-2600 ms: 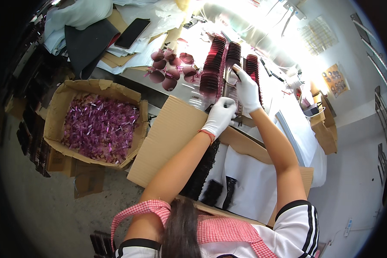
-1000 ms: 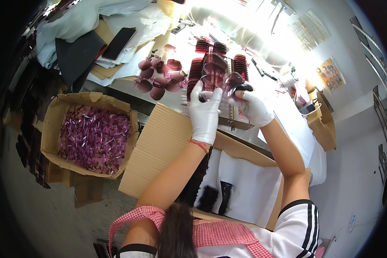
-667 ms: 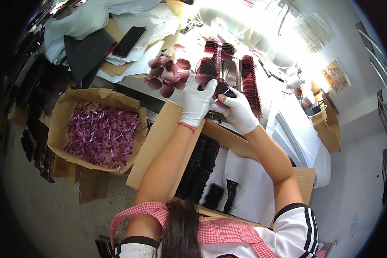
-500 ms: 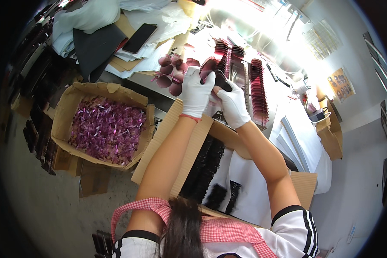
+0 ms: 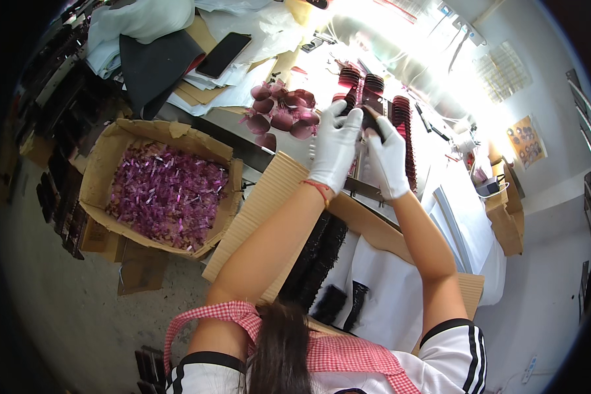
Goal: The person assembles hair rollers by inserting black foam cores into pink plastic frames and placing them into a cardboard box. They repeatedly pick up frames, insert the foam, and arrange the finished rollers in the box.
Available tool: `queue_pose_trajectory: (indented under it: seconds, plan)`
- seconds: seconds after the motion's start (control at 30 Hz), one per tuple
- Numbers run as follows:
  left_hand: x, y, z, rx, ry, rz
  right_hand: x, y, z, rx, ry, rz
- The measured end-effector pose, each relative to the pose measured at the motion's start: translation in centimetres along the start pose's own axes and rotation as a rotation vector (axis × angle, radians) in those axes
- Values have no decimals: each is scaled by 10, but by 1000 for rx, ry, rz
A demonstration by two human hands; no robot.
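Note:
My right hand (image 5: 387, 161), in a white glove, grips a dark sunglass lens (image 5: 372, 120) above the work table; whether it is one lens or several together is hard to see. Beside it, my gloved left hand (image 5: 337, 146) has its fingers apart, with nothing visible in them, close to the dark lens. Just beyond both hands stand rows of dark red lenses (image 5: 349, 77) set upright in a rack. Another upright row of red lenses (image 5: 402, 118) runs along the right side. Loose tinted lenses (image 5: 282, 121) lie in a pile left of my left hand.
A cardboard box (image 5: 93, 180) of purple plastic bits (image 5: 167, 190) stands at the left. Below my forearms, an open carton (image 5: 253, 223) holds black rows of pieces (image 5: 315, 259) and white sheets. A phone (image 5: 224, 55) lies on papers at the back left. White paper (image 5: 463, 217) is stacked at the right.
My left hand has let go of a reddish lens, which appears among the loose pile. Both hands have shifted right, and the right one still holds the dark lens.

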State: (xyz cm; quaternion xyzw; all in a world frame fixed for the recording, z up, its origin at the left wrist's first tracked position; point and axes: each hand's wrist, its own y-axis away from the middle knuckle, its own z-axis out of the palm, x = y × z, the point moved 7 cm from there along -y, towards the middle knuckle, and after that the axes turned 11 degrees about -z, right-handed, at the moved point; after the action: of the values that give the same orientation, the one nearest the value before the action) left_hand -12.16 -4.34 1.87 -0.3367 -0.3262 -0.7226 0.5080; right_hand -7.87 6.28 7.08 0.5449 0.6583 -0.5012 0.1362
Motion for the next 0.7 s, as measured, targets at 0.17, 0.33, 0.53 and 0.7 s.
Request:
queue_pose_trajectory:
  seconds: [0.17,0.33,0.53,0.7]
  plan:
    - [-31,36,19,-46,390,-396,-13,16,-17,-543,-73,-129]
    - [-62,47,36,-217,269,-523,107,-55,-65,-79,-53,160]
    - [-72,47,41,-142,-969,22,202,-123,-39,-5,-210,209]
    - [-90,33,32,-335,-1068,-245,213,-143,-11,-157,-582,317]
